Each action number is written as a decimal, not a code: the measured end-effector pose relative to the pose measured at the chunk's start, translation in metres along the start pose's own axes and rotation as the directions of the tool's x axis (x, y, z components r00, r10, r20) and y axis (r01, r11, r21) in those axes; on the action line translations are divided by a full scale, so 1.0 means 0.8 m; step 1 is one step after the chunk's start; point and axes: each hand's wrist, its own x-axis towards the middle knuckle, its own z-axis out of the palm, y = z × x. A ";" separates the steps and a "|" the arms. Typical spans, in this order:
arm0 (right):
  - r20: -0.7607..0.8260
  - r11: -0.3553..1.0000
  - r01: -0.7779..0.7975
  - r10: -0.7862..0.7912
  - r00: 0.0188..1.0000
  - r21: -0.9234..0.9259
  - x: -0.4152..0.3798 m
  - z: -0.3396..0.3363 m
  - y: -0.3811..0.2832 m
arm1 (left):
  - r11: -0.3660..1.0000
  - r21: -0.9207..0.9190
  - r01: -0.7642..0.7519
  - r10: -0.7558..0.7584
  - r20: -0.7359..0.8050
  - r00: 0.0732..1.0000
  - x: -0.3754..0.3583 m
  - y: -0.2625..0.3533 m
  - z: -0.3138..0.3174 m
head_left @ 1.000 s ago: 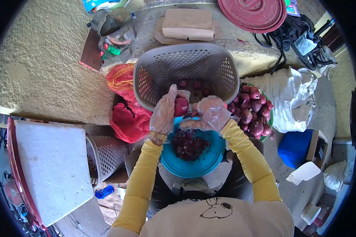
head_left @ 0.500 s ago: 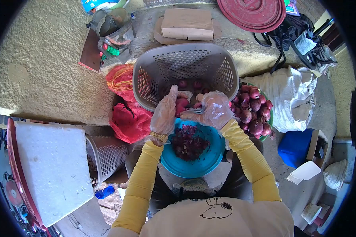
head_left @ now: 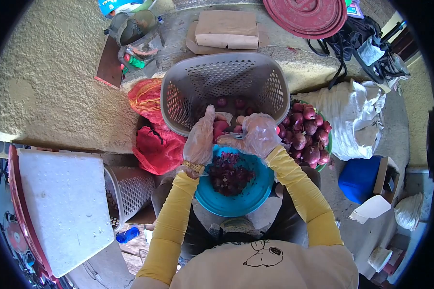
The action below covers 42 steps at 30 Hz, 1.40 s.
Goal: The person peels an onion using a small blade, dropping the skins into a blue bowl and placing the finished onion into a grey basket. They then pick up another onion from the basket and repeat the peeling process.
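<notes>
My left hand (head_left: 199, 140), in a clear plastic glove, is closed around a red onion (head_left: 220, 129). Close beside it my gloved right hand (head_left: 259, 136) is closed with its thumb toward the onion, gripping what looks like a small knife that is mostly hidden. Both hands are above the near rim of a grey perforated basket (head_left: 226, 72), where several red onions (head_left: 239, 102) lie at the bottom. Below the hands, a blue basin (head_left: 210, 200) holds a heap of dark red onion skins (head_left: 230, 178).
Several red onions (head_left: 310, 127) fill a green-rimmed container at the right, next to a white sack (head_left: 354, 123). Red mesh bags (head_left: 156, 147) lie left of the basket. Further left are a white foam lid (head_left: 62, 207) and another perforated basket (head_left: 135, 192). A cardboard box (head_left: 226, 29) sits behind.
My right hand has shifted slightly left toward the onion, its fingers closer to it. The left hand keeps its hold in nearly the same place.
</notes>
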 end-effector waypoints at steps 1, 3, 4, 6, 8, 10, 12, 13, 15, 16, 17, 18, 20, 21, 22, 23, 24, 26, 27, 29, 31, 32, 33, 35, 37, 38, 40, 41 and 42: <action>-0.013 0.998 0.004 -0.003 1.000 0.069 -0.001 0.005 0.003 | 1.000 0.000 0.000 0.000 0.000 1.000 0.007 -0.019 -0.003; -0.020 0.996 0.021 -0.019 1.000 0.086 -0.002 0.010 0.006 | 0.930 0.248 -0.270 0.287 -0.033 0.957 0.021 -0.043 -0.006; -0.028 0.994 0.038 -0.036 0.999 0.103 -0.002 0.011 0.006 | 0.931 0.247 -0.270 0.287 -0.033 0.957 0.017 -0.035 -0.005; 0.013 0.993 0.025 -0.027 1.000 0.114 -0.002 0.006 0.005 | 0.969 0.224 -0.108 0.107 0.016 0.994 0.002 -0.006 -0.004; 0.054 0.992 0.012 -0.019 0.998 0.124 -0.002 0.008 0.007 | 0.956 0.267 -0.118 0.117 0.020 0.993 -0.004 0.004 -0.002; 0.102 0.975 -0.034 0.012 0.995 0.219 -0.003 0.017 0.010 | 0.943 0.309 -0.126 0.125 0.025 0.992 -0.005 0.005 -0.002; 0.162 0.959 -0.081 0.038 0.986 0.271 -0.003 0.014 0.010 | 0.927 0.346 -0.142 0.135 0.044 0.990 -0.004 0.001 -0.004; 0.222 0.938 -0.131 0.060 0.973 0.320 -0.002 0.012 0.009 | 0.928 0.346 -0.141 0.135 0.043 0.990 -0.003 -0.004 -0.005; 0.195 0.936 -0.117 0.054 0.979 0.331 -0.003 0.016 0.011 | 0.813 0.350 -0.465 0.465 0.089 0.881 -0.004 -0.010 -0.004; 0.166 0.935 -0.103 0.048 0.985 0.340 -0.003 0.017 0.012 | 0.813 0.349 -0.466 0.466 0.089 0.880 -0.003 -0.007 -0.004; 0.165 0.935 -0.102 0.047 0.985 0.340 -0.004 0.017 0.012 | 0.904 0.273 -0.329 0.321 0.075 0.944 -0.002 -0.002 -0.004; 0.106 0.946 -0.039 0.004 0.994 0.322 -0.004 0.017 0.012 | 0.965 0.192 -0.178 0.167 0.073 0.983 -0.001 0.003 -0.003; 0.049 0.953 0.024 -0.041 0.998 0.302 -0.004 0.017 0.013 | 0.995 0.056 -0.081 0.078 0.055 0.995 0.001 0.003 0.000; 0.024 0.965 0.080 -0.089 0.996 0.252 -0.004 0.016 0.014 | 0.996 -0.082 0.016 -0.012 0.052 0.999 0.002 0.003 0.001; 0.002 0.971 0.135 -0.138 0.990 0.200 -0.004 0.015 0.015 | 0.996 -0.083 0.016 -0.012 0.053 0.999 0.001 0.004 0.000; 0.002 0.971 0.134 -0.137 0.991 0.200 -0.004 0.016 0.016 | 0.997 0.008 -0.072 0.072 0.060 0.996 -0.001 0.004 -0.002; -0.035 0.975 0.183 -0.180 0.983 0.126 -0.004 0.017 0.017 | 0.982 0.097 -0.161 0.154 0.075 0.985 -0.003 0.004 -0.003; -0.069 0.972 0.231 -0.227 0.971 0.050 -0.004 0.015 0.016 | 0.938 0.204 -0.280 0.272 0.067 0.960 -0.002 -0.007 -0.004; -0.047 0.971 0.240 -0.239 0.970 0.019 -0.004 0.012 0.014 | 0.868 0.308 -0.389 0.386 0.072 0.920 -0.002 -0.010 -0.004; -0.023 0.968 0.249 -0.249 0.968 -0.012 -0.005 0.010 0.014 | 0.840 0.319 -0.438 0.440 0.071 0.895 -0.002 -0.015 -0.004; 0.127 0.950 0.286 -0.270 0.954 -0.123 -0.004 0.011 0.015 | 0.809 0.331 -0.486 0.492 0.072 0.868 -0.003 -0.008 -0.003; 0.127 0.950 0.286 -0.271 0.954 -0.123 -0.005 0.010 0.014 | 0.946 0.163 -0.279 0.274 0.056 0.960 -0.001 -0.002 -0.005; 0.149 0.958 0.284 -0.277 0.949 -0.025 -0.006 0.007 0.012 | 0.999 -0.009 -0.041 0.041 0.081 0.996 0.001 0.004 -0.006; 0.170 0.958 0.277 -0.286 0.943 0.075 -0.008 0.010 0.011 | 0.997 -0.074 -0.021 0.027 0.075 0.997 0.006 -0.003 -0.008; 0.148 0.916 0.379 -0.396 0.906 0.129 -0.008 0.017 0.011 | 0.990 -0.140 -0.003 0.013 0.070 0.997 0.011 -0.013 -0.012; 0.148 0.916 0.379 -0.396 0.906 0.129 -0.009 0.016 0.011 | 0.976 -0.219 0.011 0.007 0.078 0.997 0.014 -0.017 -0.014; 0.368 0.928 0.357 -0.371 0.853 0.108 -0.006 0.004 0.002 | 0.955 -0.297 0.023 0.002 0.084 0.996 0.013 -0.011 -0.014; 0.367 0.927 0.358 -0.372 0.852 0.109 -0.007 0.005 0.002 | 0.945 -0.326 0.014 0.006 0.061 0.998 0.010 -0.009 -0.013; 0.369 0.920 0.374 -0.389 0.844 0.114 -0.008 0.007 0.004 | 0.935 -0.354 0.004 0.010 0.038 0.999 0.007 -0.005 -0.012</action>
